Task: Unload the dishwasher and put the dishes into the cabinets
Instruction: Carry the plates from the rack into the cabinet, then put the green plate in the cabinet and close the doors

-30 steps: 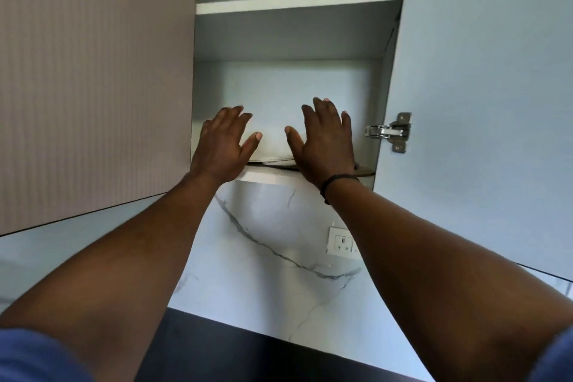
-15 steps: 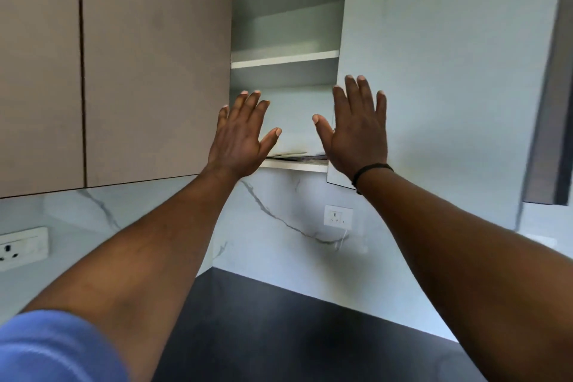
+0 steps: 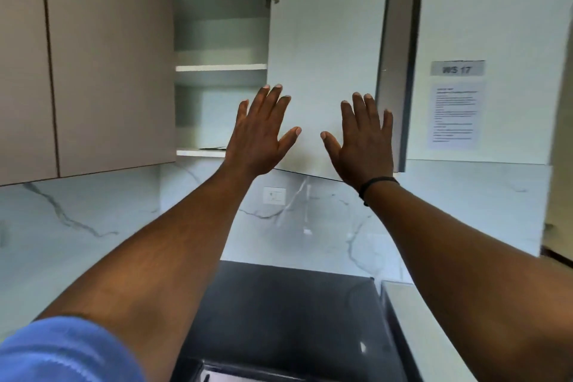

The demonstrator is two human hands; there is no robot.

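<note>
Both my hands are up at the open cabinet, fingers straight and spread, holding nothing: my left hand (image 3: 260, 133) is raised in front of the shelf opening and the near edge of the door (image 3: 325, 56), my right hand (image 3: 364, 139) in front of the door's lower part, near its far edge. I cannot tell whether either palm actually touches the door. The dish (image 3: 214, 148) I seem to have just stowed shows only as a thin dark sliver lying flat on the bottom shelf (image 3: 198, 152), just left of my left hand and level with its wrist; its long axis runs sideways along the shelf front, and which way it faces I cannot tell. My guess is the step in hand is closing up or turning away for the next load. To do it well I should draw both hands clear of the door's swing, check the dish sits fully behind the shelf lip, then push the door shut with 1 flat palm near its free edge, gently, so nothing inside rattles. The counter (image 3: 279, 304) lies below my forearms.
</note>
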